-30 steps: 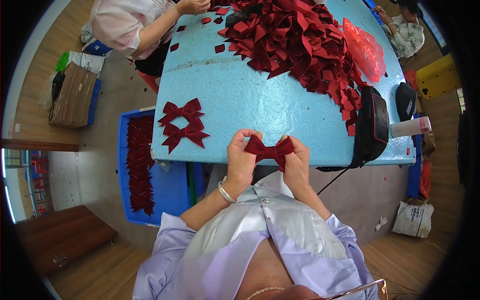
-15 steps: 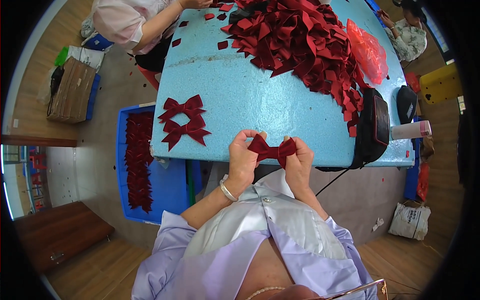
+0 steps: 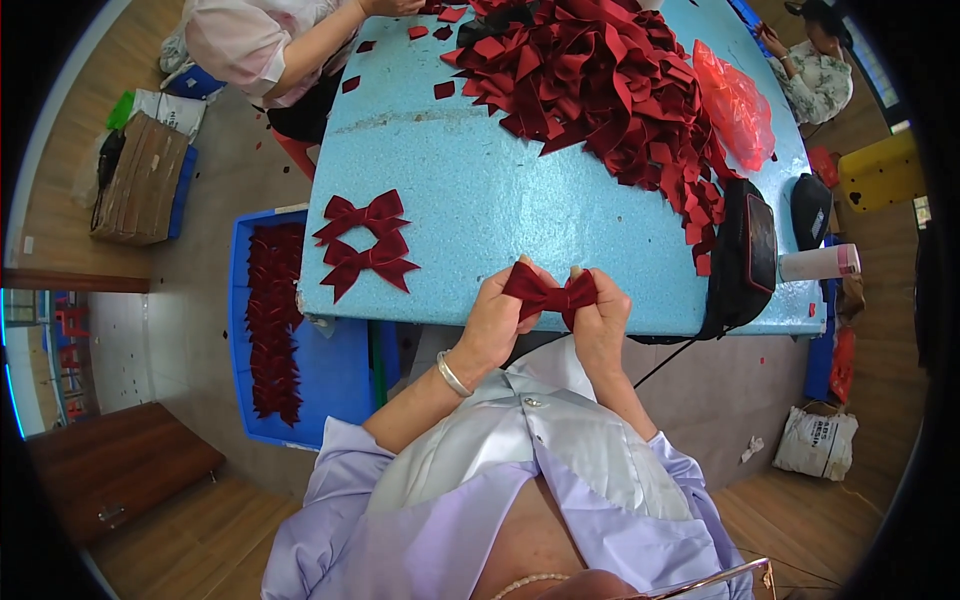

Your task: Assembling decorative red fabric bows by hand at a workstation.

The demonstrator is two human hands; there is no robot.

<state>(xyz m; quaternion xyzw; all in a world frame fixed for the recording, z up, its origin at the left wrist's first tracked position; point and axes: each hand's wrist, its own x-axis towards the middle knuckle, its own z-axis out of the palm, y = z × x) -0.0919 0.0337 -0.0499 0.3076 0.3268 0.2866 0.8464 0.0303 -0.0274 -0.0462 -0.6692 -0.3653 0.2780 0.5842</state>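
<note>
A dark red ribbon bow (image 3: 550, 296) is stretched between my two hands at the near edge of the table. My left hand (image 3: 499, 318) pinches its left loop, and my right hand (image 3: 602, 318) pinches the right loop. Both hands are closed, thumbs uppermost. Two finished-looking bows lie on the tabletop to the left: an upper bow (image 3: 362, 216) and a lower bow (image 3: 368, 263), close together with their tails spread. Far across the table rises a large heap of dark red ribbon pieces (image 3: 610, 95).
Below the table's left side stands a blue crate (image 3: 335, 390) with stacked red bows (image 3: 272, 330). On the right are a black pouch (image 3: 745, 260), a white bottle (image 3: 818, 262) and a red plastic bag (image 3: 735, 110). Co-workers sit at far left (image 3: 250, 45) and far right (image 3: 820, 75).
My hands have shifted slightly, the left one turning a little to the right around the bow. Both still hold it, and the bows on the table stay put.
</note>
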